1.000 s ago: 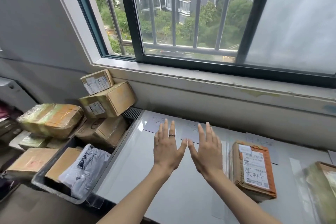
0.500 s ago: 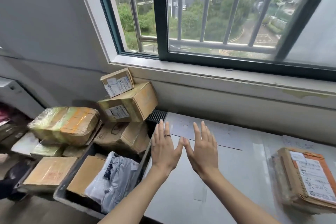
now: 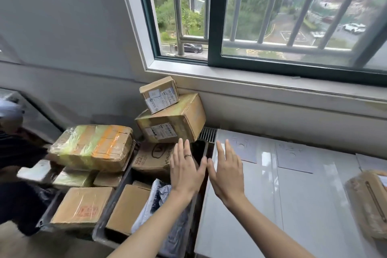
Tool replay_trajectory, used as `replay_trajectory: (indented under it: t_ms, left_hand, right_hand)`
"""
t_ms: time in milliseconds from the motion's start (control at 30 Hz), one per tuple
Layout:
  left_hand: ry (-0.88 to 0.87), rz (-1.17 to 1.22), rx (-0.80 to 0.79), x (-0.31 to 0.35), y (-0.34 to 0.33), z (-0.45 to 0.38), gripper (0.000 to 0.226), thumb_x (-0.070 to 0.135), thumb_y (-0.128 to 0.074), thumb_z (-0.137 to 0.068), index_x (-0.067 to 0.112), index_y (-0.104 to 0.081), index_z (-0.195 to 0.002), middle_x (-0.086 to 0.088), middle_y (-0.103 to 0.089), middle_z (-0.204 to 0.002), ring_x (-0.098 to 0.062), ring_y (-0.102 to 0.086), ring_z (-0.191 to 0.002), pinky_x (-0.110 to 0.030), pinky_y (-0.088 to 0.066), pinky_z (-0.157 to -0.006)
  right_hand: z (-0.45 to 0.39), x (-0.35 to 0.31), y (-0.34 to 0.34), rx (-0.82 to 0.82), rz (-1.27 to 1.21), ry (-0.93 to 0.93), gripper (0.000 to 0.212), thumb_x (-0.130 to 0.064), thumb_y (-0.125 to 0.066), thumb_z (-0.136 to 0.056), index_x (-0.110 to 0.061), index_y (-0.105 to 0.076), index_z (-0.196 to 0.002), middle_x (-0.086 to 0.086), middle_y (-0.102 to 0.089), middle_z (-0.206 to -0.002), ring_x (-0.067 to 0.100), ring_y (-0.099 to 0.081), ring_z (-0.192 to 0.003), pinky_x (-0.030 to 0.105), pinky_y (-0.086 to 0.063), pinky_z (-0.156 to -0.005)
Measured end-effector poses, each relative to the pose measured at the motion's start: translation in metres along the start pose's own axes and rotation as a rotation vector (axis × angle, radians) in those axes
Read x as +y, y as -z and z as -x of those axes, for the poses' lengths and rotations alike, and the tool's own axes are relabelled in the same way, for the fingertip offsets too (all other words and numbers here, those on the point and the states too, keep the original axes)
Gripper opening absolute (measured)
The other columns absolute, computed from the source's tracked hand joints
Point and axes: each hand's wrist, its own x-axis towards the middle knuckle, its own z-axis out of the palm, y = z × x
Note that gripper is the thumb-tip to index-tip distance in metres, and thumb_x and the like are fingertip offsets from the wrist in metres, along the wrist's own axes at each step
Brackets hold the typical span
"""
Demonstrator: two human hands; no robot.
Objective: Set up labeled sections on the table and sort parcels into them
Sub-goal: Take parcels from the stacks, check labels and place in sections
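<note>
My left hand [image 3: 185, 170], wearing a ring, is flat and open above the dark bin [image 3: 109, 205] of parcels, holding nothing. My right hand [image 3: 227, 170] is open beside it over the left edge of the white table [image 3: 282, 205]. Two paper labels [image 3: 244, 147] [image 3: 293, 157] lie flat at the table's back. A stack of cardboard boxes leans on the wall: a small box [image 3: 159, 94] on a bigger one [image 3: 171, 121] on a third [image 3: 152, 157]. A grey plastic mailer [image 3: 159, 197] and a flat brown box [image 3: 127, 207] lie in the bin. One parcel [image 3: 368, 201] rests on the table at right.
A tape-wrapped box [image 3: 92, 146] sits on more boxes [image 3: 81, 207] to the left of the bin. A window sill [image 3: 272, 88] and barred window run along the back. A vent grille [image 3: 208, 134] sits between the stack and the table.
The view has swung left. Both open hands have moved left from over the table's labels to the table's left edge and the bin; they still hold nothing.
</note>
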Motion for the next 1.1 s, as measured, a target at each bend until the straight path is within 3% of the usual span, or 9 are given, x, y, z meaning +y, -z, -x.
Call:
replay_trajectory:
  t_ms: [300,433,667,833,1100]
  left_hand:
    - [0.133,0.052,0.058,-0.016,0.027,-0.03,0.078,0.053,-0.04,-0.096,0.012,-0.011,-0.156,-0.005,-0.005,-0.165,-0.021,-0.004,-0.151,-0.04,-0.006,-0.121]
    - [0.194,0.115,0.105,-0.027,0.035,-0.055,0.078,0.052,-0.042,-0.096,0.013,-0.011,-0.156,-0.005,-0.007,-0.164,-0.02,-0.005,-0.151,-0.039,-0.006,-0.12]
    - [0.325,0.341,0.178,-0.051,0.054,-0.128,0.078,0.048,-0.047,-0.096,0.013,-0.011,-0.156,-0.006,-0.012,-0.163,-0.024,-0.012,-0.149,-0.047,-0.009,-0.119]
    - [0.303,0.415,0.207,-0.07,0.062,-0.18,0.084,0.042,-0.052,-0.095,0.014,-0.002,-0.156,-0.009,-0.009,-0.163,-0.026,-0.011,-0.149,-0.044,-0.008,-0.119]
    - [0.287,0.47,0.144,-0.096,0.05,-0.238,0.085,0.024,-0.056,-0.095,0.025,0.005,-0.154,-0.012,0.005,-0.162,-0.032,-0.023,-0.144,-0.04,-0.031,-0.107]
  right_hand:
    - [-0.038,-0.036,-0.015,-0.024,-0.045,0.096,0.064,-0.046,-0.033,-0.09,-0.013,-0.044,-0.145,0.015,-0.043,-0.15,0.031,-0.047,-0.133,0.047,-0.041,-0.106]
    - [-0.058,-0.053,-0.024,-0.04,-0.062,0.171,0.061,-0.041,-0.042,-0.094,-0.014,-0.038,-0.149,0.016,-0.037,-0.154,0.03,-0.041,-0.138,0.043,-0.035,-0.11]
    - [-0.111,-0.087,-0.043,-0.035,-0.101,0.23,0.064,-0.038,-0.049,-0.096,-0.015,-0.028,-0.152,0.015,-0.029,-0.158,0.028,-0.032,-0.144,0.041,-0.029,-0.115]
    - [-0.164,-0.116,-0.06,-0.022,-0.136,0.241,0.068,-0.032,-0.052,-0.094,-0.014,-0.023,-0.153,0.019,-0.025,-0.158,0.031,-0.028,-0.144,0.042,-0.027,-0.116]
    - [-0.237,-0.149,-0.092,-0.087,-0.205,0.138,0.082,-0.013,-0.058,-0.089,-0.026,-0.011,-0.156,0.023,-0.014,-0.159,0.04,-0.034,-0.138,0.047,-0.034,-0.109]
